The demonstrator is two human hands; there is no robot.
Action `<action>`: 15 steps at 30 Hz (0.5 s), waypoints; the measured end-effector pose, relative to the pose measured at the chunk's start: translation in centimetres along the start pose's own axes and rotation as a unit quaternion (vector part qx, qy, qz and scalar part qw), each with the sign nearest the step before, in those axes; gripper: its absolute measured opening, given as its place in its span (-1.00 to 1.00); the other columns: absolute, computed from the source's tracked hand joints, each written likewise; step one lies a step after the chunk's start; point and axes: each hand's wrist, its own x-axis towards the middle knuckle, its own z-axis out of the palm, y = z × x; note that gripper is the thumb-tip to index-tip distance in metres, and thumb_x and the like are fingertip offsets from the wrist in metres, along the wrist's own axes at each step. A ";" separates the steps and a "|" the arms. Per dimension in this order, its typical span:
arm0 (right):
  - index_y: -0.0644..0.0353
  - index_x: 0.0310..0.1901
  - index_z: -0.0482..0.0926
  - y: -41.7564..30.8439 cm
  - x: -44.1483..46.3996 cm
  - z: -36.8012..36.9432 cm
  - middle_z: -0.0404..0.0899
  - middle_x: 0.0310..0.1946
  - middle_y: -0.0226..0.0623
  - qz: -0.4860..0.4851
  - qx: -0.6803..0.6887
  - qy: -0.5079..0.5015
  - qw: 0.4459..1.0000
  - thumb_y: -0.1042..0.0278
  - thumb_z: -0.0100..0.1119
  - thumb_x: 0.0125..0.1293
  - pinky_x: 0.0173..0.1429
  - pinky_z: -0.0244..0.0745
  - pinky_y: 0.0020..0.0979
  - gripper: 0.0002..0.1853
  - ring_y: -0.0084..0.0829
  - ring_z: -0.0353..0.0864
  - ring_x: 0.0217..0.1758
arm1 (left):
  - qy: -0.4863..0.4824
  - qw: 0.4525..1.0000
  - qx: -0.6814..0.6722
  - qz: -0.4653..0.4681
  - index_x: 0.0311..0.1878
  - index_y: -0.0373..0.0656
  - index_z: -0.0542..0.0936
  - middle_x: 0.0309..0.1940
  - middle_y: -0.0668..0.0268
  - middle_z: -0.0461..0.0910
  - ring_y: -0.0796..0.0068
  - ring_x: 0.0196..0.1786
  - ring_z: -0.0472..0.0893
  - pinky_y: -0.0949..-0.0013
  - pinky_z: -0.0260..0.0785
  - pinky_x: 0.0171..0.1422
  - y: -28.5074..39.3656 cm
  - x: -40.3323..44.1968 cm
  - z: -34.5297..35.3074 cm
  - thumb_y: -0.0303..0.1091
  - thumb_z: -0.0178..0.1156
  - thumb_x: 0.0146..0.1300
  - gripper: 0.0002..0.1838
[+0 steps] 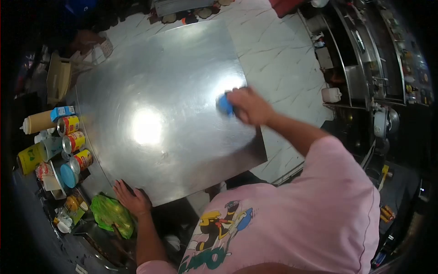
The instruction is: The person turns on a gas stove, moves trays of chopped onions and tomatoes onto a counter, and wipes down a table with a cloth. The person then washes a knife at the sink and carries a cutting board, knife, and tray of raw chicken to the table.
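1. Far left, beyond the left edge of the tabletop (182, 68): a squeeze bottle (40, 122), a small blue carton (63, 113) and labelled cans (83, 160) in a close row. Risk: a wide leftward sweep of an arm could knock a can.
2. Green bag (112, 214), beside the tabletop's near-left corner, close to the left hand (132, 200). Risk: a slide of that hand or wrist could drag the bag.
3. Left hand: palm down at the near-left corner, fingers slightly spread, pointing away from the body; forearm comes up from below. Grip open, nothing held. Exact contact with the tabletop edge: cannot tell. Risk: if weight rests here, a slip would upset balance.
4. Blue pad (224, 104), cloth or sponge (blurred), on the tabletop toward its right edge. Risk: on so smooth a sheet, too hard a push could skid it over the edge.
5. Right hand (246, 106): palm turned down, arm reaching out from the shoulder, elbow bent. Grip closed on the blue pad; individual fingers blurred. Risk: loose hold would let the pad bunch or escape; fingertips could catch the tabletop's rim.
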 end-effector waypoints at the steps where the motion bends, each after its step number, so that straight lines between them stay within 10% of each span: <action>1: 0.07 0.42 0.38 2.8 3.6 -0.9 0.40 0.43 -0.12 0.026 -0.090 0.045 0.995 0.28 0.23 0.32 0.62 0.07 0.20 -0.38 -0.05 0.35 0.54 | -0.005 1.000 0.007 -0.002 0.57 -0.20 0.30 0.62 0.09 0.21 -0.11 0.66 0.11 -0.13 -0.10 0.70 -0.1 0.1 0.0 -0.15 -0.01 0.40 -0.31; 6: 0.09 0.44 0.38 13.7 22.6 -2.4 0.36 0.50 -0.08 0.125 -0.211 0.209 0.947 0.07 -0.02 0.51 0.60 0.12 0.18 -0.45 -0.04 0.35 0.54 | 0.025 0.999 -0.027 0.022 0.54 -0.24 0.33 0.58 -0.02 0.27 -0.20 0.62 0.18 -0.20 -0.04 0.66 0.3 0.5 0.2 -0.01 -0.09 0.48 -0.31; 9: 0.30 0.21 0.56 17.1 29.6 -1.6 0.53 0.25 0.21 0.207 -0.198 0.030 0.957 0.16 -0.05 0.46 0.37 0.43 -0.03 -0.54 0.21 0.48 0.32 | 0.031 0.998 -0.038 0.028 0.51 -0.25 0.38 0.54 -0.05 0.31 -0.24 0.58 0.23 -0.22 0.01 0.63 -1.0 0.5 1.5 0.00 -0.05 0.47 -0.32; 11: 0.11 0.26 0.58 12.2 30.0 -3.1 0.50 0.30 0.22 0.302 -0.008 0.118 0.946 0.13 0.01 0.42 0.42 0.41 -0.03 -0.55 0.25 0.47 0.36 | 0.024 0.999 -0.026 0.012 0.46 -0.25 0.42 0.50 -0.08 0.36 -0.26 0.55 0.28 -0.23 0.06 0.61 -0.6 0.9 0.3 -0.09 0.05 0.36 -0.33; 13: 0.22 0.20 0.61 20.4 30.0 -0.1 0.64 0.18 0.11 -0.004 -0.281 0.136 0.950 0.03 -0.08 0.56 0.36 0.46 0.02 -0.53 0.17 0.58 0.28 | 0.037 0.999 -0.031 0.004 0.42 -0.21 0.46 0.44 -0.08 0.42 -0.26 0.51 0.33 -0.21 0.09 0.59 -1.5 0.7 0.7 -0.14 0.11 0.25 -0.33; 14: 0.19 0.19 0.61 16.1 30.3 -1.8 0.63 0.17 0.17 0.222 -0.079 0.101 0.967 0.19 -0.04 0.56 0.25 0.53 0.03 -0.63 0.19 0.60 0.23 | 0.045 0.998 -0.034 -0.006 0.41 -0.17 0.48 0.44 -0.06 0.42 -0.25 0.51 0.32 -0.19 0.11 0.59 -1.5 0.5 0.5 -0.20 0.16 0.19 -0.33; 15: 0.20 0.21 0.59 22.0 30.2 0.9 0.62 0.16 0.17 0.039 -0.112 0.163 0.979 0.33 -0.08 0.57 0.18 0.56 0.03 -0.67 0.20 0.62 0.16 | 0.042 0.997 -0.056 -0.015 0.40 -0.16 0.49 0.44 -0.02 0.43 -0.23 0.52 0.32 -0.17 0.11 0.59 -1.6 0.6 0.0 -0.25 0.20 0.11 -0.30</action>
